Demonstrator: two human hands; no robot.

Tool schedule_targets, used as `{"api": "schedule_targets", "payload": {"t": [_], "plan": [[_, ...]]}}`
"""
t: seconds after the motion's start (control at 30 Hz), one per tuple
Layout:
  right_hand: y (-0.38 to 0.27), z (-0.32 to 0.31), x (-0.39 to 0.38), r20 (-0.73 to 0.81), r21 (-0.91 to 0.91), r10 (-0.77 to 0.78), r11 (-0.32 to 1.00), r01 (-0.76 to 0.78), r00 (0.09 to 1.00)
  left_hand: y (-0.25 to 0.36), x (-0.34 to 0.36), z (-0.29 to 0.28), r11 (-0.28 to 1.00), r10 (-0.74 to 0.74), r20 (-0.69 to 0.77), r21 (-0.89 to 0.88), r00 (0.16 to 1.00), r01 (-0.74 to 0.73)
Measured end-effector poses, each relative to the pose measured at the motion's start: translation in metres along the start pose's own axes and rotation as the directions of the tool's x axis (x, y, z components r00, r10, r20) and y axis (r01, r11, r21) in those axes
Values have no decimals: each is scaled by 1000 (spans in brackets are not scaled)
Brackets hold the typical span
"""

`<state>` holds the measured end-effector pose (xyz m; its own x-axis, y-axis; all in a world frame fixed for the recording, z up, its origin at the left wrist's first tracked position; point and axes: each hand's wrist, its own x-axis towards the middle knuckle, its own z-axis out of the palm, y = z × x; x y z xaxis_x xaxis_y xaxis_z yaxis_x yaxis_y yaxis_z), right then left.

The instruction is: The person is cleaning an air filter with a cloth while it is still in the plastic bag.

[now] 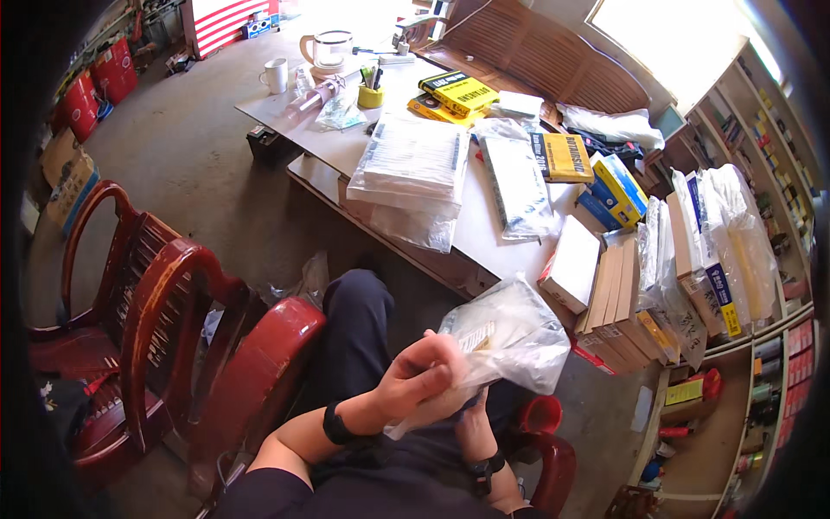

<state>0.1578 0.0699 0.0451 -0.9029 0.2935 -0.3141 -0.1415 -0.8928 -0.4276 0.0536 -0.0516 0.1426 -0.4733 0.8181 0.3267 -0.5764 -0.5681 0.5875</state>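
Observation:
Above my lap is a clear plastic bag [524, 342], crumpled, with something pale inside that I cannot make out. My left hand [417, 381] is closed at the bag's near left side, its fingers curled and pinching the film. From below, my right hand [473, 424] grips the same bag; most of its fingers are hidden behind the plastic. Both wrists carry a black band. Just beyond the bag, on the table [471, 259], lie a stack of flat items in clear plastic [411, 164] and a long bagged pack [516, 177].
Cardboard boxes [609, 281] and upright plastic-wrapped packs [739, 242] line the table's right end. Yellow-black boxes [458, 91], a mug [275, 76] and a glass jug [332, 50] stand farther back. Red wooden chairs [173, 320] are at left, shelves [709, 432] at right.

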Motion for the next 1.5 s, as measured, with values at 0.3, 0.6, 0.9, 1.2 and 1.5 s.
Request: {"api": "schedule_targets", "payload": {"t": [0.3,0.6,0.9,1.2,1.5], "plan": [[-50,27,28,-209,-484,-316,856,182,926,27,-48,-57,982,28,-134,-183,991,-53],[-170,132,207,7,-864,-456,445,235,890,17,54,-105,933,305,-541,334,784,-133],[-139,65,278,-22,-906,-495,377,193,869,-21,98,-218,889,286,-703,449,651,94],[-230,-92,290,-410,-712,-770,605,356,490,-26,110,-206,935,-104,-384,278,917,223],[-241,-141,297,-476,-839,-806,536,91,352,-31,123,-190,785,-422,-243,385,873,486]]}}
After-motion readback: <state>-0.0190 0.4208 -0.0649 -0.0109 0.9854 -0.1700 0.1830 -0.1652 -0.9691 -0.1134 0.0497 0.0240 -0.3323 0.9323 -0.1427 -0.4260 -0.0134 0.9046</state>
